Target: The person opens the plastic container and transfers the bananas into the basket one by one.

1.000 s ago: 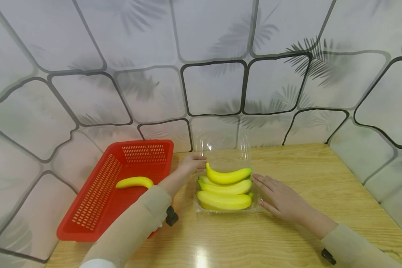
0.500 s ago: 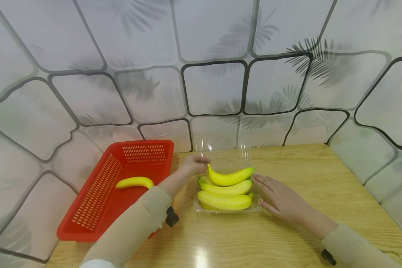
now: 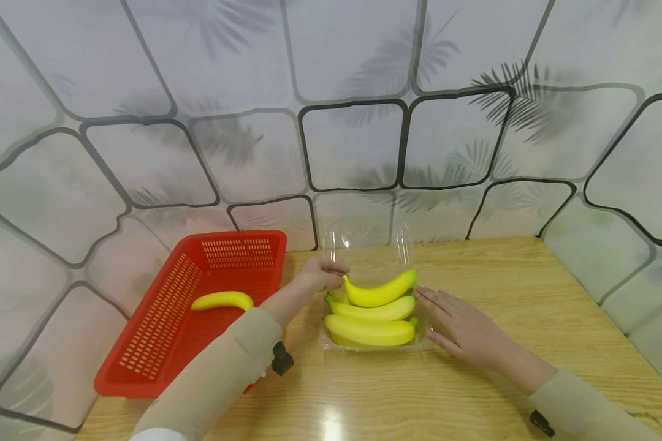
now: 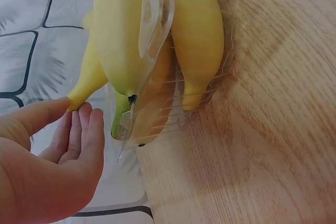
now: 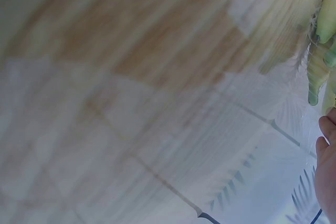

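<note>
Between both hands stands a clear plastic clamshell box (image 3: 331, 348), its lid (image 3: 366, 242) tipped back toward the wall. Several yellow bananas (image 3: 372, 331) lie stacked in it. My left hand (image 3: 314, 275) pinches the left tip of the topmost banana (image 3: 383, 295) between thumb and fingers; the left wrist view shows the thumb (image 4: 50, 113) on that tip. At the box's right side my right hand (image 3: 469, 327) has its fingers straight, fingertips right by the topmost banana's other end and the box edge. In the right wrist view only part of that hand (image 5: 328, 166) shows.
On the left, a red plastic basket (image 3: 280, 260) with slotted walls holds one banana (image 3: 220, 300), partly covered by my left forearm. The wooden table (image 3: 397, 398) ends at a patterned wall (image 3: 353, 147) behind the box.
The topmost banana has shifted slightly right and tilted, its right end rising and its left end dropping a little. My left hand has moved slightly right with it; the right hand has stayed put.
</note>
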`<action>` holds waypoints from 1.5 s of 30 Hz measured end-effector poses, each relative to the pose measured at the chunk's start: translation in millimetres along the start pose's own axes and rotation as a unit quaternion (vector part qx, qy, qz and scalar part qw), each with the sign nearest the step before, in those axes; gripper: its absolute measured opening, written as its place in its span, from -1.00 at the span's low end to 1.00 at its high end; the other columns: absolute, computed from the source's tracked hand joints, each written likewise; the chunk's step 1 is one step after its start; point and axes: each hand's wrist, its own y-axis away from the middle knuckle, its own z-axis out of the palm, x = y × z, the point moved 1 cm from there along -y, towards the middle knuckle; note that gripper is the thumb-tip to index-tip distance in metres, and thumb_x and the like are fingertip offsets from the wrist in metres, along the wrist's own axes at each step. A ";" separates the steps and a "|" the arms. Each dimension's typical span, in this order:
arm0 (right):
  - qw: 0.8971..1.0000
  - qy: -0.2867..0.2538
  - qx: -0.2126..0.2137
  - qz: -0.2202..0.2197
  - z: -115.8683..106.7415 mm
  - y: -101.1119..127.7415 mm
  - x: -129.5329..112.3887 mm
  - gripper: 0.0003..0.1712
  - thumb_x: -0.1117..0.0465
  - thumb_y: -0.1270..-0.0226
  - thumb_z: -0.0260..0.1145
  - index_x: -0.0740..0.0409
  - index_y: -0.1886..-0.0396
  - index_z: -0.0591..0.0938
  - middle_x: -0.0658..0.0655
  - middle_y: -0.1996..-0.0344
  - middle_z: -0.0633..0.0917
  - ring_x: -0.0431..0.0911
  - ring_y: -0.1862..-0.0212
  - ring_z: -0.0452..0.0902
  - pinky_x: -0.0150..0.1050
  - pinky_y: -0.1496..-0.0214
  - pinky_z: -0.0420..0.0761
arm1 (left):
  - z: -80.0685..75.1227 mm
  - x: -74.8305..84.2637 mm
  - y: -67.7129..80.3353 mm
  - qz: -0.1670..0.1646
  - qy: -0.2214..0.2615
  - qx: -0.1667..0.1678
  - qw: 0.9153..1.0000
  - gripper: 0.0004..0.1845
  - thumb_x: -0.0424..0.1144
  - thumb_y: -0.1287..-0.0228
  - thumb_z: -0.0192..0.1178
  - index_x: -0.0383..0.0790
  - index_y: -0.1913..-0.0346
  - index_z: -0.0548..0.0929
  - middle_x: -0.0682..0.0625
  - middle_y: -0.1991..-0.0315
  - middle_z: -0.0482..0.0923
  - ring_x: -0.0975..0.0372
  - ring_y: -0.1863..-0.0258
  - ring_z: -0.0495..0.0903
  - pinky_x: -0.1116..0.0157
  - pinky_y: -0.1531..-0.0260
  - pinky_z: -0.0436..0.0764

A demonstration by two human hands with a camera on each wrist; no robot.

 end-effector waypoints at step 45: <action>1.000 0.001 -0.010 0.006 1.4 0.7 0.5 -0.17 0.05 -0.48 0.38 0.33 -0.59 0.34 0.33 -0.55 0.43 0.20 -0.47 0.47 -0.49 -0.72 -0.40 | 0.2 2.0 -1.8 0.036 0.096 0.027 0.994 -0.69 -0.55 -0.47 0.22 -0.57 -0.21 0.66 -0.39 -0.24 0.67 0.06 -0.06 0.77 0.08 -0.23 0.73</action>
